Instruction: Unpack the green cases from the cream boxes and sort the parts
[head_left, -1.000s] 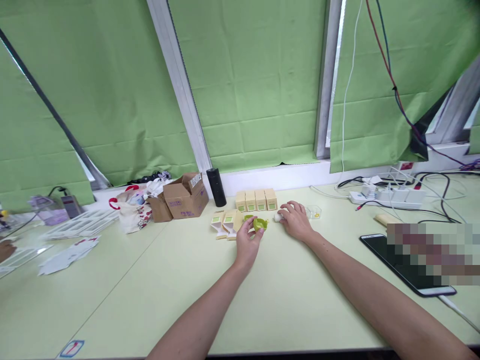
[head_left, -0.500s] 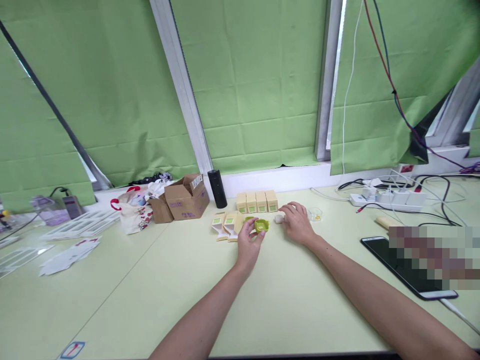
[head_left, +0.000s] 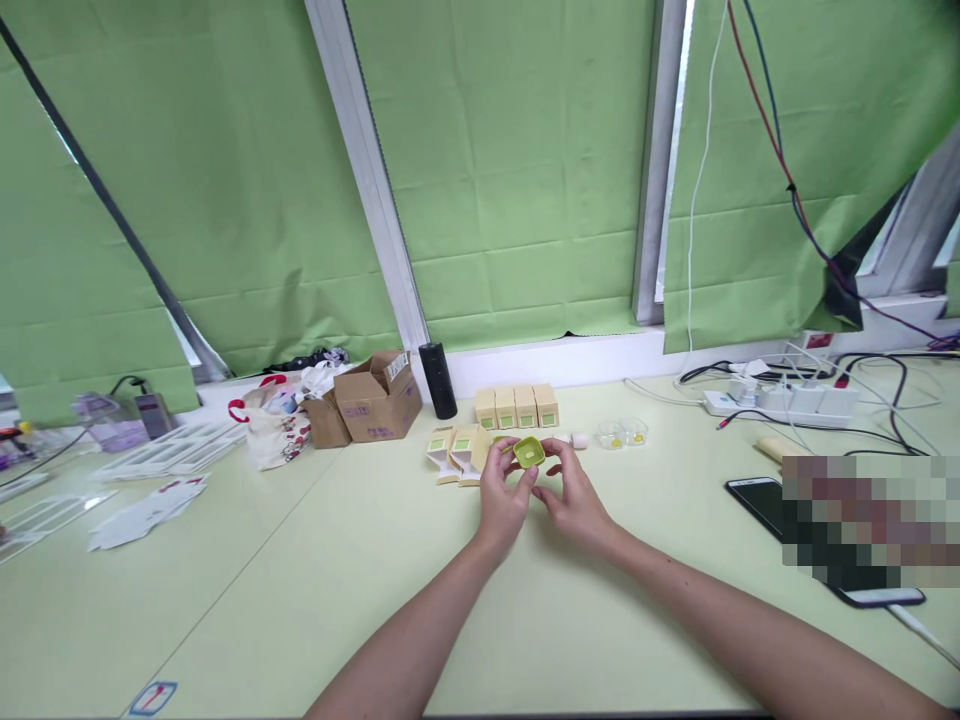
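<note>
Left hand [head_left: 502, 500] grasping the green cup [head_left: 529, 453], in front of four boxes [head_left: 505, 405]; right hand [head_left: 577, 502], fingers curved, at its right edge (whether gripping, one cannot tell). Beyond: white piece [head_left: 579, 440], clear tray [head_left: 624, 434].

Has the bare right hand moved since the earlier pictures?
Yes: against the row of beige cardboard boxes, the right hand has shifted left and toward the wearer.

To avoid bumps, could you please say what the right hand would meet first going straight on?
Probably the green case in the left hand; whether the right hand touches it is unclear.
</note>
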